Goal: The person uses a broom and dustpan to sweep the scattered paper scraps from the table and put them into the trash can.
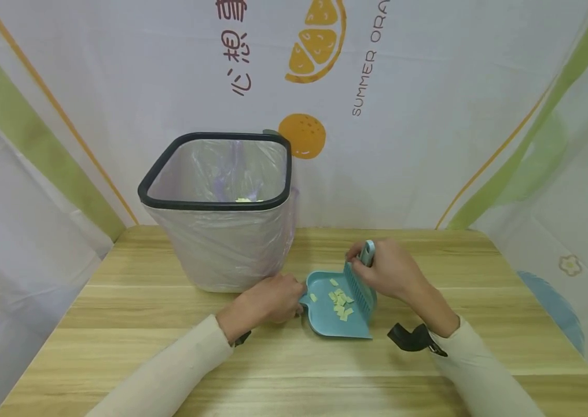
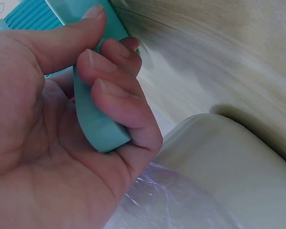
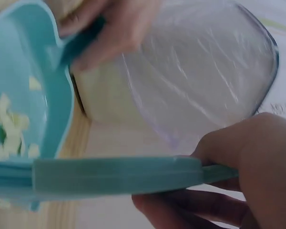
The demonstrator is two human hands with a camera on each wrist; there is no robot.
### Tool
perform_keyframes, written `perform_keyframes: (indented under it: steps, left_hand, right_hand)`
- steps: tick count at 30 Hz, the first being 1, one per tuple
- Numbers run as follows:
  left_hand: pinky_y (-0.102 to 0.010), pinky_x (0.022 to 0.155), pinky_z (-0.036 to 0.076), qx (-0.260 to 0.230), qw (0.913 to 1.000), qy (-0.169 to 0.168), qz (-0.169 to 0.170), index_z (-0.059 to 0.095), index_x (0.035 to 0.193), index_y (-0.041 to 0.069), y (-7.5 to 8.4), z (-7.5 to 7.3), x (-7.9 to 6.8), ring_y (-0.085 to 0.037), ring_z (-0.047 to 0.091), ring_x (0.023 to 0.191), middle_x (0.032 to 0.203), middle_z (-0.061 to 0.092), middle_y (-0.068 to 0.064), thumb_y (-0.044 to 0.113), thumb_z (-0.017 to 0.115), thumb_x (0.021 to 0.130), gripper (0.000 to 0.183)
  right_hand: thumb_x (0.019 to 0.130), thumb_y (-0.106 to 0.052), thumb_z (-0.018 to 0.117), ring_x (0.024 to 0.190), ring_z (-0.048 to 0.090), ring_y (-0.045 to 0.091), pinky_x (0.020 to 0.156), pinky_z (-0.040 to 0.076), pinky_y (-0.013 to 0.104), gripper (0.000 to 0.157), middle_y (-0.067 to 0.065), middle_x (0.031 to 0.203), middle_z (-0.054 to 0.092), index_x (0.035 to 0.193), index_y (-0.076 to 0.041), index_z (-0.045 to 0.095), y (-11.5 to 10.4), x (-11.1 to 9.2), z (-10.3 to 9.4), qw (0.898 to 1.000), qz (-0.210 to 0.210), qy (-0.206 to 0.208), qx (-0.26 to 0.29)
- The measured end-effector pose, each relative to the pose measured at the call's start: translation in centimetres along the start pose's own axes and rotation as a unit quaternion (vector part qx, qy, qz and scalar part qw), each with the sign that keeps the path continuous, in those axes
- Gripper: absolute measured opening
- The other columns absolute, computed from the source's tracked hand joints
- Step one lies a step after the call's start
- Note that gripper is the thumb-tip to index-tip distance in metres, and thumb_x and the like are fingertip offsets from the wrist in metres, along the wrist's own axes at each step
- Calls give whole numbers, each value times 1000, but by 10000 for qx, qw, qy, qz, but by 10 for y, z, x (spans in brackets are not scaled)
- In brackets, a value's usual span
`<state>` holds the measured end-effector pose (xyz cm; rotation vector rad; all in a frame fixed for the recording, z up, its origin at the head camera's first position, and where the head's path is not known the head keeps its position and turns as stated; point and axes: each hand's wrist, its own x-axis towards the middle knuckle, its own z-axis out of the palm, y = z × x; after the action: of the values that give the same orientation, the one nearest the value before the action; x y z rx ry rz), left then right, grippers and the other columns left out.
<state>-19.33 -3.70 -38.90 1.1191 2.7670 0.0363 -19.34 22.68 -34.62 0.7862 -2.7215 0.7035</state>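
The left hand (image 1: 280, 298) curls its fingers round the handle of a teal dustpan (image 1: 325, 325), which sits low at the table's middle. Several small pale yellow-green scraps (image 1: 340, 300) lie in the pan, out of focus in the right wrist view. With its fingers about the grip, the right hand (image 1: 393, 269) holds a small teal hand brush (image 1: 367, 253). The brush's bristles (image 1: 357, 289) stand across the pan's open right side. In the left wrist view the dustpan handle (image 2: 102, 131) lies between the fingers and palm.
Behind the left hand stands a bin (image 1: 226, 243) with a black rim and a clear plastic liner. A few pale scraps (image 1: 244, 200) show inside it. A printed white cloth (image 1: 403, 145) hangs behind the wooden table (image 1: 294, 376). A black strap (image 1: 411, 337) sits at the right wrist.
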Motion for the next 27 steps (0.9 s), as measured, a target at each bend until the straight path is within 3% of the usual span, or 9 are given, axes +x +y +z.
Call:
perform_keyframes:
  steps: [6,12,15,20,24,27]
  left_hand:
    - [-37,72,59,-23,10000,-49,-45,73,103,6,0,1,1,-14,57,73,84,64,-4,25,82,103,21]
    - [-36,71,58,-2,10000,-32,-25,73,102,7,-1,1,0,-13,56,72,83,63,-3,26,82,103,21]
    - [-36,70,59,21,10000,-31,-39,73,103,7,0,-1,0,-13,56,71,83,64,-3,26,82,103,21]
    - [-37,71,59,-28,9999,-51,-85,73,103,7,0,0,-1,-14,57,72,85,64,-4,26,82,103,21]
    - [-38,71,59,-35,10000,-21,-54,72,101,7,0,1,-1,-15,58,73,84,63,-4,25,82,102,21]
    - [-38,71,59,19,10000,-8,-32,72,102,7,0,1,-1,-16,58,73,86,64,-5,25,82,102,21]
  right_hand:
    - [97,-7,67,55,48,6,55,43,31,14,-9,64,64,95,-7,81,16,-9,-14,9981,279,118,-540]
    - [92,-7,70,56,46,6,56,43,32,12,-14,58,53,83,-13,75,23,-15,-11,9951,37,111,-977]
    - [93,-8,70,57,48,3,57,44,31,11,-13,62,60,85,-13,77,21,-14,-5,9970,-192,60,-742]
    - [94,-8,70,64,59,0,61,50,30,13,-7,84,79,91,-12,83,11,-9,2,9995,-295,-2,-88]
    - [97,-7,70,60,54,1,58,47,29,14,-3,89,80,95,-11,83,7,-9,-3,9997,-135,22,223]
    - [98,-6,69,56,49,0,54,43,28,14,-2,85,79,96,-8,83,8,-10,-10,9998,-43,107,131]
